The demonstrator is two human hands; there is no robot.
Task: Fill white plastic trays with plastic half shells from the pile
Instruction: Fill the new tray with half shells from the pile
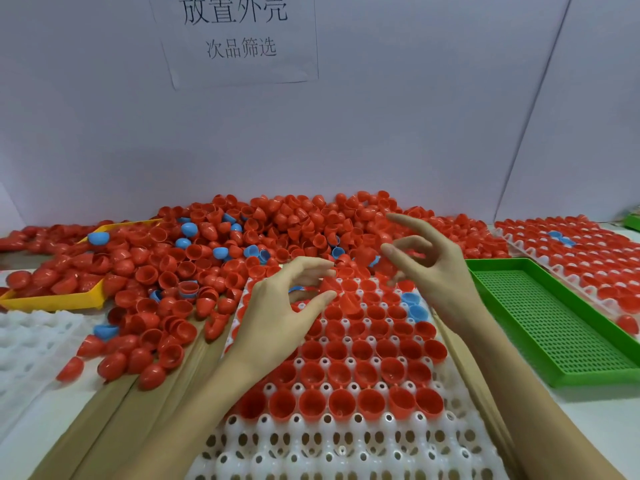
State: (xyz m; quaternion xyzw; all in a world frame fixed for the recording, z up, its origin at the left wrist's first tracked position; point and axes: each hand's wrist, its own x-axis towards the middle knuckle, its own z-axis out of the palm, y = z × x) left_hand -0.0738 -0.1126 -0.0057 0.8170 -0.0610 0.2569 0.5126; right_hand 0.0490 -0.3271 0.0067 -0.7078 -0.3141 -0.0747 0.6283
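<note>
A big pile of red half shells (277, 230) with a few blue ones mixed in covers the back of the table. In front of it lies a white plastic tray (311, 452); its far rows hold red shells open side up and two blue shells (414, 306), while its nearest rows are bare. My left hand (277, 313) hovers over the tray's far left part, finger and thumb pinching a red half shell (329, 285). My right hand (433, 268) floats above the tray's far right corner with fingers spread and nothing in them.
A green perforated tray (554, 323) sits right of the white tray, and behind it a filled white tray (571, 247). At left, a yellow tray (52, 301) holds shells and a bare white tray (27, 341) lies in front. Brown cardboard (138, 410) lies beneath.
</note>
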